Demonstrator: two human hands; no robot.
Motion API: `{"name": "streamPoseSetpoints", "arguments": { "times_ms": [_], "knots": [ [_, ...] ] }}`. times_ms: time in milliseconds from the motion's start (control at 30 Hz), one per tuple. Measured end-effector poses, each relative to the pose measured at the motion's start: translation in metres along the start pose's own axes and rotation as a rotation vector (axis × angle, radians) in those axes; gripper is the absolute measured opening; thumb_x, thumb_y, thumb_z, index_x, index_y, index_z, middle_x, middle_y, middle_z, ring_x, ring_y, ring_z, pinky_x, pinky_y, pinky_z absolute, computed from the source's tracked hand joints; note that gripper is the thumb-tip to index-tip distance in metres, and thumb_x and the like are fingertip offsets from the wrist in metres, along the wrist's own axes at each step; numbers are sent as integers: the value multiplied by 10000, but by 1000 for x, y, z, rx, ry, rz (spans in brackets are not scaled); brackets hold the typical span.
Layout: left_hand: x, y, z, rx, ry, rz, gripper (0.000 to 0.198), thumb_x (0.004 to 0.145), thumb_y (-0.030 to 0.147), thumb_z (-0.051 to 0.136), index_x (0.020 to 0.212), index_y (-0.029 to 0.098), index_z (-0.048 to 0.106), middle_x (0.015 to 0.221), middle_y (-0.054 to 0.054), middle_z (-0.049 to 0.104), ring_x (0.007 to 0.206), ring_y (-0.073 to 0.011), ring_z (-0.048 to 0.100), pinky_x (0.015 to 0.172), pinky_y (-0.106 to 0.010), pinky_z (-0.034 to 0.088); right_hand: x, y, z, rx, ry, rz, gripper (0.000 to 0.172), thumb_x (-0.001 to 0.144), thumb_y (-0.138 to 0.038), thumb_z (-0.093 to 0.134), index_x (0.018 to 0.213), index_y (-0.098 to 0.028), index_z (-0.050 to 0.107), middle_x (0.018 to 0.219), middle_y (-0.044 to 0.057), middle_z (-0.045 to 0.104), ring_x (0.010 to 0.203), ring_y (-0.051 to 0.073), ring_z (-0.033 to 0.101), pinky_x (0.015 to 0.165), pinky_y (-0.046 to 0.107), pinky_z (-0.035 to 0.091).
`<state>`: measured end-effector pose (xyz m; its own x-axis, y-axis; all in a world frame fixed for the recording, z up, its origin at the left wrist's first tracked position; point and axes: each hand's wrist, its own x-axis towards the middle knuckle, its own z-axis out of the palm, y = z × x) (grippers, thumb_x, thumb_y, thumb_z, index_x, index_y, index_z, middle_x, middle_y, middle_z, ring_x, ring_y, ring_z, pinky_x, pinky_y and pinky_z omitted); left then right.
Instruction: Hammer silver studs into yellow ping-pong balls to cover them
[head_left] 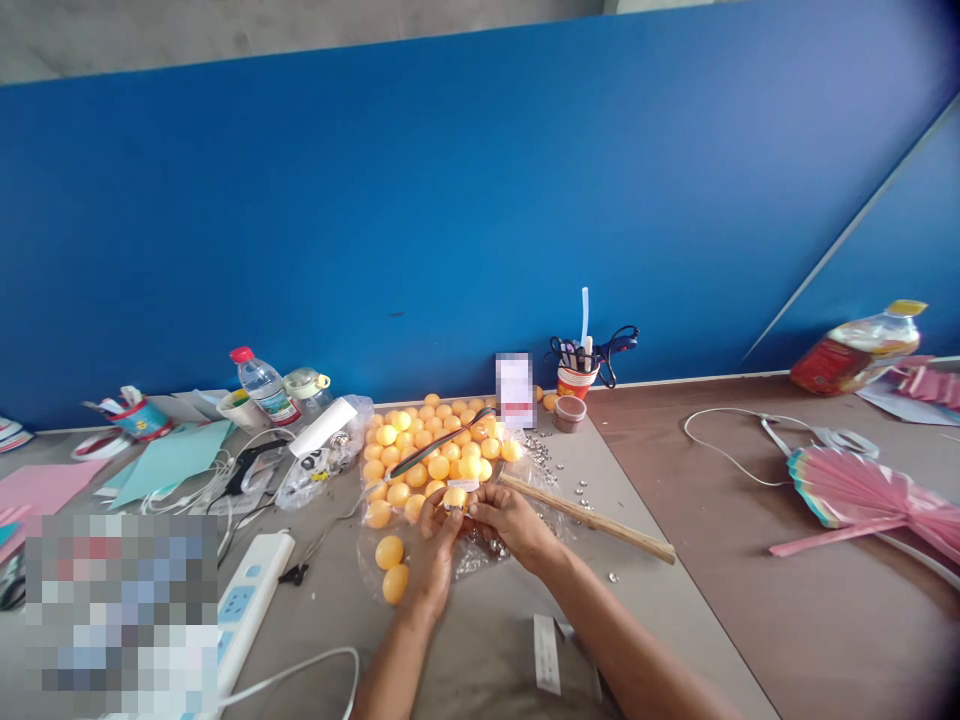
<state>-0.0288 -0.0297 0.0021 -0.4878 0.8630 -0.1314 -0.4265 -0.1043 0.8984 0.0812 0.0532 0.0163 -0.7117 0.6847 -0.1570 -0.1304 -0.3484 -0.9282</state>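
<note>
Both my hands meet over the table just in front of a heap of orange ping-pong balls [431, 445] lying on a clear plastic bag. My left hand [433, 545] and my right hand [504, 520] pinch one orange ball [454, 497] between their fingertips. A small white label sits on top of that ball. Two loose orange balls [392, 566] lie just left of my left wrist. A wooden stick [592, 518] runs to the right from near my right hand.
A white power strip [251, 600] with cables lies at the left, near water bottles [262, 385] and coloured paper. A cup of scissors and pens [577, 375] stands at the blue wall. A pink paper fan [862, 495] and a bottle [859, 350] are at the right. Small metal bits are scattered by the stick.
</note>
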Motion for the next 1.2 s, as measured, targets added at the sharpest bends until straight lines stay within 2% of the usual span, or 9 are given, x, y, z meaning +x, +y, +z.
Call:
{"name": "streamPoseSetpoints", "arguments": {
  "times_ms": [400, 667, 833, 1033, 1200],
  "knots": [
    [1, -1, 1, -6, 0, -8, 453, 669, 426, 848, 1013, 227, 632, 902, -67, 733, 929, -297, 710, 859, -457, 549, 2, 4, -3, -28, -12, -5, 374, 646, -475, 788, 629, -178, 562, 530, -50, 479, 502, 78, 341, 520, 244, 218],
    [0, -1, 3, -10, -25, 4, 409, 710, 424, 821, 1018, 238, 627, 881, -48, 740, 914, -286, 718, 827, -441, 572, 2, 4, -4, -103, 25, -8, 292, 653, -404, 754, 634, -174, 576, 513, -48, 481, 499, 82, 357, 517, 246, 230],
    [-1, 0, 2, 10, -24, 3, 421, 699, 434, 823, 1018, 240, 628, 902, -69, 746, 896, -308, 719, 807, -455, 571, 1, 3, -3, -108, 29, -1, 247, 662, -366, 726, 639, -171, 577, 513, -52, 477, 492, 78, 355, 512, 246, 228],
    [2, -6, -3, 55, -26, 13, 483, 708, 458, 804, 1076, 226, 594, 919, -69, 748, 809, -277, 725, 777, -429, 564, 1, 3, -3, -86, 16, 19, 325, 646, -426, 769, 644, -165, 575, 527, -51, 505, 498, 73, 366, 509, 238, 238],
    [2, -9, -5, 79, -20, 38, 448, 721, 467, 795, 1044, 229, 595, 877, -61, 742, 736, -249, 718, 712, -391, 561, 2, 5, -4, -55, 18, 28, 354, 631, -443, 784, 651, -164, 567, 523, -50, 515, 495, 70, 376, 507, 232, 231]
  ]
}}
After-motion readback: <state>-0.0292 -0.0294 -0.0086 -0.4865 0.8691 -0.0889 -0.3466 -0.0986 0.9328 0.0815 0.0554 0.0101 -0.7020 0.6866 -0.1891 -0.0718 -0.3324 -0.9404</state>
